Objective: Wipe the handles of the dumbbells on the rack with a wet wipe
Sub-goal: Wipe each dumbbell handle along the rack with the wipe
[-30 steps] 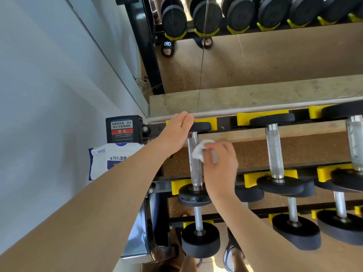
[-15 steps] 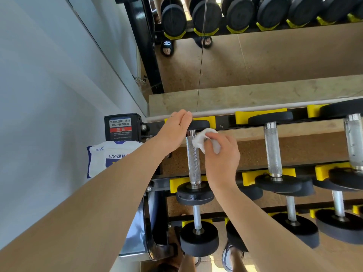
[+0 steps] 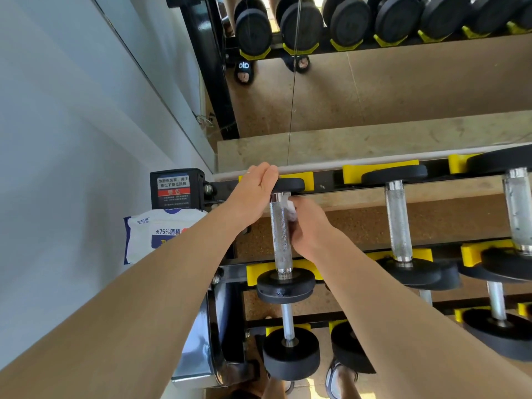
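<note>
The leftmost dumbbell on the top shelf has a knurled silver handle (image 3: 280, 240) between black end plates. My left hand (image 3: 253, 191) rests flat on its far plate (image 3: 290, 184). My right hand (image 3: 306, 228) presses a white wet wipe (image 3: 290, 207) against the right side of the handle near its far end; most of the wipe is hidden by my fingers. Two more dumbbells with silver handles (image 3: 398, 223) lie to the right on the same black rack (image 3: 325, 180) with yellow cradles.
A white and blue pack of wipes (image 3: 157, 234) stands left of the rack, under a black box with a warning label (image 3: 174, 188). A mirror (image 3: 374, 82) behind reflects the rack. Lower shelves hold further dumbbells (image 3: 290, 351). The grey wall is on the left.
My right hand has slid the wipe up the handle toward the far plate and turned around to the handle's right side. My left hand has stayed on the far plate.
</note>
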`<state>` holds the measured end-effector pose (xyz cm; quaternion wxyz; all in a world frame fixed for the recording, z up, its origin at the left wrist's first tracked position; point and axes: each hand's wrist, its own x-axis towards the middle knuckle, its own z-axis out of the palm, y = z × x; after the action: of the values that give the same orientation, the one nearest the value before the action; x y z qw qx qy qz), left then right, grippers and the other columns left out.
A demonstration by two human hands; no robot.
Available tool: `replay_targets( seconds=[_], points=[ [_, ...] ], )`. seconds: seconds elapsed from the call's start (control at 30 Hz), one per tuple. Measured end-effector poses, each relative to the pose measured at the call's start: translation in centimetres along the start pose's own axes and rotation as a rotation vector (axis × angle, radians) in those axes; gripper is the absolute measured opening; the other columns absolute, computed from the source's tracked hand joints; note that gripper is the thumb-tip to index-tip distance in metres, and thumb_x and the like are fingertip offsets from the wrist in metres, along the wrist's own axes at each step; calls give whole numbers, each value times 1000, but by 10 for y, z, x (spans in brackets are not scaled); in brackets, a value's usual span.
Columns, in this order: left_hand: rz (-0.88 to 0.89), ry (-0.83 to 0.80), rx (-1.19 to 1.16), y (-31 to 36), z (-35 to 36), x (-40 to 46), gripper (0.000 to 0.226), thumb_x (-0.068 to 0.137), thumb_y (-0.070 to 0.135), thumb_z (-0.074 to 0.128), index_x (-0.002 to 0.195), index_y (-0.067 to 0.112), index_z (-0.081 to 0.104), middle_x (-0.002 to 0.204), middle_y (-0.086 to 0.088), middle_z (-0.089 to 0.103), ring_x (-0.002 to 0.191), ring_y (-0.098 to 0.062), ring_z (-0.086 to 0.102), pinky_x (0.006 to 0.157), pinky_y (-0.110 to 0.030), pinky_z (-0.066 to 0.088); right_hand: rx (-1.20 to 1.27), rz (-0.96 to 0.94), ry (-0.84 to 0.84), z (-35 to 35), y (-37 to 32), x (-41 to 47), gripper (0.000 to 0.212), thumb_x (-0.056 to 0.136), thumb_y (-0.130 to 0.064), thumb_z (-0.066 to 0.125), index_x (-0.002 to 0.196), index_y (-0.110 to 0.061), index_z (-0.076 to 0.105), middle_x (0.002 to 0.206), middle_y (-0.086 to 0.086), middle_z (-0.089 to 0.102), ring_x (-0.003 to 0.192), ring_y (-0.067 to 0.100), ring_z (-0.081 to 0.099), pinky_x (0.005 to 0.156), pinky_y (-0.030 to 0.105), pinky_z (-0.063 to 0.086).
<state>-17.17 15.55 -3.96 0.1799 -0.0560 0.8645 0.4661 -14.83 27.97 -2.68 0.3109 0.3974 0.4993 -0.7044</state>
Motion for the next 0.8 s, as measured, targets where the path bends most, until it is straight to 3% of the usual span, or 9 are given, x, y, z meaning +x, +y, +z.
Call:
replay_targets(
  seconds=[0.07, 0.13, 0.23, 0.3, 0.47, 0.6, 0.7, 0.73, 0.8],
  points=[
    [2, -5, 3, 1, 0, 0, 45, 113, 35, 26, 113, 2, 56, 111, -19, 51, 100, -27, 49, 75, -6, 32, 76, 45, -29, 1, -1, 3, 17, 95, -19, 52, 78, -15, 55, 62, 2, 55, 60, 16, 48, 58, 28, 42],
    [-7, -7, 4, 2, 0, -1, 45, 112, 36, 26, 114, 3, 56, 111, -18, 51, 101, -27, 49, 77, -11, 31, -63, -28, 24, 4, 2, 8, 18, 95, -21, 51, 80, -13, 55, 77, 8, 58, 71, 19, 51, 67, 29, 44],
    [-5, -3, 11, 2, -1, -1, 46, 112, 35, 26, 113, 1, 55, 111, -19, 51, 102, -28, 49, 78, -13, 31, -490, -509, 232, 5, 25, 7, 24, 98, -19, 48, 78, -14, 59, 79, -1, 53, 73, 14, 48, 63, 20, 36],
    [-9, -4, 16, 3, -1, -1, 46, 112, 35, 25, 113, 0, 55, 110, -18, 51, 101, -27, 49, 77, -12, 31, -734, -868, 345, -1, 43, -2, 15, 98, -18, 51, 95, -16, 66, 92, -6, 51, 83, 6, 47, 67, 8, 33],
    [-2, 1, 21, 3, -1, -1, 46, 112, 33, 26, 112, -4, 55, 100, -11, 47, 99, -26, 48, 71, -6, 30, -1037, -1235, 231, -25, 50, -13, 15, 96, -15, 53, 106, -13, 65, 104, -2, 54, 87, 7, 49, 71, 15, 42],
    [2, 4, 20, 2, -1, 0, 46, 112, 32, 27, 111, -4, 55, 99, -10, 46, 97, -25, 47, 71, -8, 31, -1249, -1342, 131, -26, 55, -15, 27, 94, -10, 59, 120, -9, 62, 113, 7, 55, 97, 17, 52, 78, 27, 51],
    [9, 2, 22, 2, -1, -1, 47, 112, 32, 26, 112, -5, 54, 98, -10, 45, 96, -24, 46, 72, -5, 30, -1478, -1310, 136, -33, 57, -8, 30, 89, -13, 66, 119, -11, 60, 111, 6, 53, 94, 16, 51, 73, 24, 50],
    [8, 2, 19, 2, -2, -1, 47, 112, 32, 25, 112, -5, 54, 99, -10, 46, 97, -24, 46, 72, -3, 30, -1470, -1313, 139, -38, 57, -9, 27, 88, -13, 67, 115, -12, 61, 107, 5, 53, 90, 15, 51, 72, 21, 48],
    [3, 9, 8, 2, -1, -1, 48, 112, 33, 25, 113, -5, 54, 101, -11, 47, 99, -27, 48, 71, -1, 29, -1231, -1253, 246, -45, 53, -17, 15, 92, -12, 63, 106, -15, 64, 102, 2, 52, 85, 9, 50, 72, 11, 43]
  ],
)
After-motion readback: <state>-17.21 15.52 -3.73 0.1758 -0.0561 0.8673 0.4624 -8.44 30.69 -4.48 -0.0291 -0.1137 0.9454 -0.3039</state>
